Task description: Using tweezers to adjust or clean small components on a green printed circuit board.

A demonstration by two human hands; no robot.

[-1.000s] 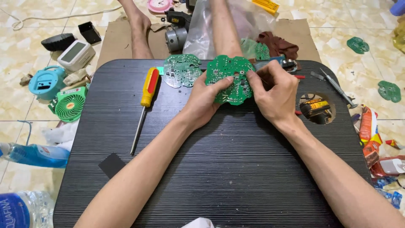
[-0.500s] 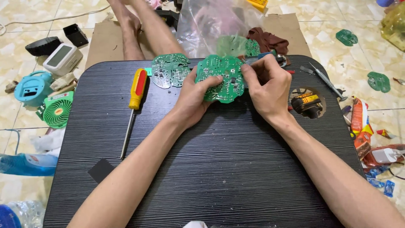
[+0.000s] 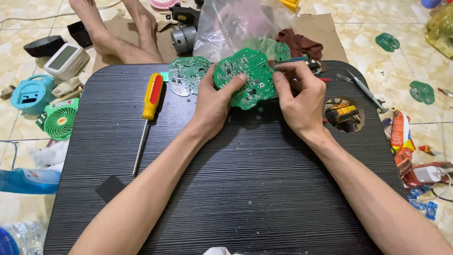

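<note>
— While both forearms reach in over the black table (image 3: 245,189), what are the hands doing?

— The left hand (image 3: 213,105) is palm-up under a green circuit board (image 3: 245,78), thumb pressed on its face, fingers curled behind it. The board sits tilted, raised just above the far part of the tabletop.

— And the right hand (image 3: 298,97)?

— Knuckles up, wrist bent inward. Its fingers are bunched tight against the board's right edge, pinching there; whether something small sits between the fingertips I can't tell.

— Anything close by?

— A second green circuit board (image 3: 188,74) lies flat just left of the held one. Further left, a screwdriver with a yellow and red handle (image 3: 148,113) lies on the table, well apart from both hands. A clear plastic bag (image 3: 236,26) stands behind the board.
</note>
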